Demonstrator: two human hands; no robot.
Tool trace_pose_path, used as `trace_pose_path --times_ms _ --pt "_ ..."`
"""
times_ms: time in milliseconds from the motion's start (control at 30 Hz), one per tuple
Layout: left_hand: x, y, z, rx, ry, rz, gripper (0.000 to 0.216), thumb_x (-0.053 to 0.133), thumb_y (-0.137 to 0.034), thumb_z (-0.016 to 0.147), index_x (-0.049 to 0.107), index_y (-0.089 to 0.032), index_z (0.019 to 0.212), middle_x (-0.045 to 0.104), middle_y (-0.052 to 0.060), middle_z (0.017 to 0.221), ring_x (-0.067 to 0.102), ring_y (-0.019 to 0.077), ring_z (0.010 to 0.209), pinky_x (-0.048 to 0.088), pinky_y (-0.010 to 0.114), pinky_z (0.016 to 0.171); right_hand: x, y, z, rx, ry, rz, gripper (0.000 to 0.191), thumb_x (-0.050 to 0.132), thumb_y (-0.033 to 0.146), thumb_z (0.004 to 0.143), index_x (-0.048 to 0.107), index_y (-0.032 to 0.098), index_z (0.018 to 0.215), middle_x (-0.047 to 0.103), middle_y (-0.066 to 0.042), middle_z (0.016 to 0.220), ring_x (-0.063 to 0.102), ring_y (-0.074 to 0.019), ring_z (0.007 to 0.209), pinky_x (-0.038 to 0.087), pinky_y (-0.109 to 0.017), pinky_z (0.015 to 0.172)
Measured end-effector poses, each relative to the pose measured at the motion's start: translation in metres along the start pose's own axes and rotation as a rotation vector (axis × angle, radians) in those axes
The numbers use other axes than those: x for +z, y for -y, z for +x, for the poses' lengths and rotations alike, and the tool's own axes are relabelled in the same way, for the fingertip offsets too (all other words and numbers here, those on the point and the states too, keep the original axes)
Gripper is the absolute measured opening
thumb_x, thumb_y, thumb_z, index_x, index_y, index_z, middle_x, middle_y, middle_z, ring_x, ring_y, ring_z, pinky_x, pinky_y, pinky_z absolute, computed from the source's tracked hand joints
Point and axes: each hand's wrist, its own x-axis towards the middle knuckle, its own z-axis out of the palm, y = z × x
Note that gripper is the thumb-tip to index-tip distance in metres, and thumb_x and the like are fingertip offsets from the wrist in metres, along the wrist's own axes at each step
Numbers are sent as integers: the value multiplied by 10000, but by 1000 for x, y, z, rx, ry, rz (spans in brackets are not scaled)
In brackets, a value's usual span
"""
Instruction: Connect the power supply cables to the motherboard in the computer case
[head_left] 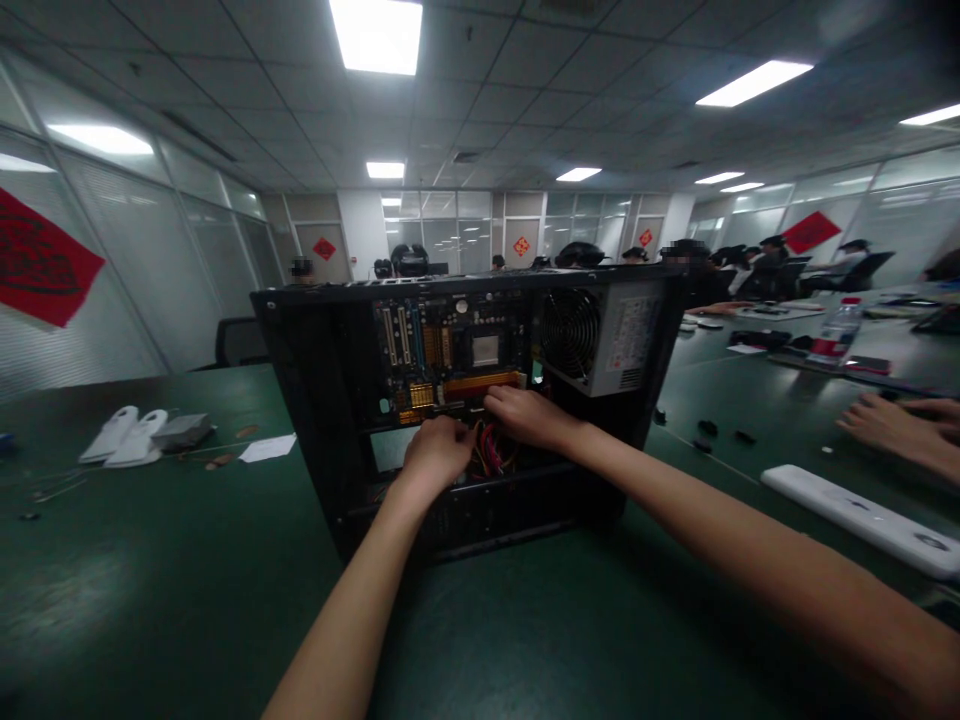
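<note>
A black computer case (491,515) stands with its side uncovered on a green table. Inside it are a motherboard (461,350) and, at the upper right, a grey power supply (622,340) with a black fan. My left hand (435,455) reaches in at the board's lower edge, fingers curled by a bundle of red, yellow and black cables (491,450). Just above that bundle, my right hand (529,412) has its fingers bent together near the orange memory slots (484,385). Whatever the fingertips of either hand pinch is hidden.
White slipper-shaped items (135,437), a grey block (182,431) and a paper slip (268,447) lie left. Right are a white power strip (862,515), small black pieces (707,428), a bottle (836,335) and another person's hands (892,425). More people sit farther back.
</note>
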Motion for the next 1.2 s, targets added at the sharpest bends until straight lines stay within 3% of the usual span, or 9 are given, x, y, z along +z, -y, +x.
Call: trace_pose_path --times_ms 133,333,567,867,1200 --pt "2 1 2 9 -7 4 341 489 -375 925 789 -214 927 767 132 954 708 272 936 479 318 763 4 -5 -2 31 -36 96 97 515 118 929 600 108 976 624 -133 1036 584 -214 957 412 -293 788" --pt "5 2 4 21 -19 17 346 481 -385 930 782 -216 959 764 137 980 702 282 969 481 333 799 1 -3 0 132 52 141 135 479 130 950 607 101 983 671 -154 1016 631 -225 919 392 -288 733" --pt "2 -3 6 -6 -90 140 353 446 -362 958 753 -218 1058 746 137 1078 683 289 1052 483 340 859 -8 -2 -1 174 45 251 75 551 113 902 590 113 966 692 -130 991 652 -211 891 367 -265 701" --pt "-1 -17 36 -25 -4 255 341 475 -326 957 746 -126 1010 737 204 1029 706 323 1000 507 356 802 4 -11 -6 204 -43 409 167 534 44 849 554 128 993 666 -78 923 617 -168 847 342 -242 671" --pt "4 -26 32 -52 -3 326 384 400 -301 990 745 -134 1016 736 208 1025 711 291 1003 501 331 826 -4 -9 -5 287 12 411 156 510 66 888 574 122 1019 677 -107 954 634 -186 870 356 -253 675"
